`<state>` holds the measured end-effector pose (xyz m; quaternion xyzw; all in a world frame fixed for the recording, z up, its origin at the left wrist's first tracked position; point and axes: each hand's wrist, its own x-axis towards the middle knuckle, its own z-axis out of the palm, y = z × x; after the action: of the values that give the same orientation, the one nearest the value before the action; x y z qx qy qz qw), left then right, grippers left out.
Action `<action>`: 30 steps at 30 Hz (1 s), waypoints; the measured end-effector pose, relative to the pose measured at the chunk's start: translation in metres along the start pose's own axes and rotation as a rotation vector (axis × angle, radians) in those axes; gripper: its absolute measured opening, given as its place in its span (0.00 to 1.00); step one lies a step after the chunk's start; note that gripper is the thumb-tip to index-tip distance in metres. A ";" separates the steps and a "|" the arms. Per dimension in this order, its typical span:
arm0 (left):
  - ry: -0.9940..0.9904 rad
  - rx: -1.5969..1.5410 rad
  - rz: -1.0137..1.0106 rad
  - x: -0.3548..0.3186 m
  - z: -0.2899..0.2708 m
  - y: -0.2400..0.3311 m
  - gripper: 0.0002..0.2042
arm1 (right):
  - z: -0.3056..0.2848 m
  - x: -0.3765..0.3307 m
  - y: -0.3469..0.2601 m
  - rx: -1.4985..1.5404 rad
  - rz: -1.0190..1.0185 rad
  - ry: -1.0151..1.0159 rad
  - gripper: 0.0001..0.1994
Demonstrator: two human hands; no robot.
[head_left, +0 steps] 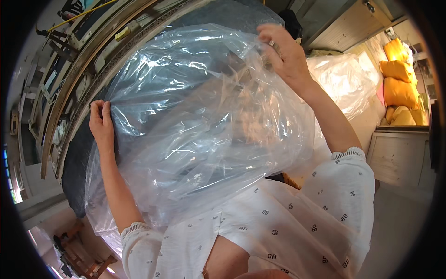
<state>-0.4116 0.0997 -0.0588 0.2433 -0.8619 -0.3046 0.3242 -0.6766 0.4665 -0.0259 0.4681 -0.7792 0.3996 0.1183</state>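
A large sheet of clear plastic film (200, 125), creased and shiny, spreads in front of my body between my two hands. At the left, my left hand (101, 121) pinches its edge between thumb and fingers. Farther off and to the right, my right hand (285, 58) is raised at the film's upper right corner, its fingers curled and slightly blurred around the gathered edge. Beneath the film lies a dark grey surface (223, 13), which shows past the film's far edge and at the left.
Long curved-looking rails of a machine or frame (88, 69) run along the far left. More clear plastic (346, 81) lies at the right. Stacked orange-yellow bundles (398, 74) sit on a pale wooden cabinet (395, 156). A wooden stool-like object (86, 251) stands at lower left.
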 end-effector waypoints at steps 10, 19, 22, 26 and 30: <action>0.050 -0.021 -0.032 -0.007 -0.006 0.000 0.06 | 0.021 0.062 0.025 0.862 0.684 0.001 0.08; 0.053 0.066 -0.087 -0.018 -0.020 0.010 0.05 | 0.111 0.167 0.111 -0.657 -0.227 0.053 0.05; 0.169 -0.065 -0.306 -0.056 -0.075 -0.004 0.05 | 0.131 0.146 0.071 -0.498 -0.409 -0.042 0.05; 0.300 0.066 -0.403 -0.148 -0.149 -0.021 0.04 | 0.145 0.103 -0.023 -0.138 -0.599 -0.184 0.05; 0.293 0.061 -0.232 -0.168 -0.155 0.005 0.04 | 0.174 0.135 -0.010 0.001 -0.060 -0.291 0.09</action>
<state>-0.1906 0.1502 -0.0305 0.3925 -0.7805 -0.2749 0.4015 -0.7074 0.2511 -0.0594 0.5441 -0.7738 0.3240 0.0156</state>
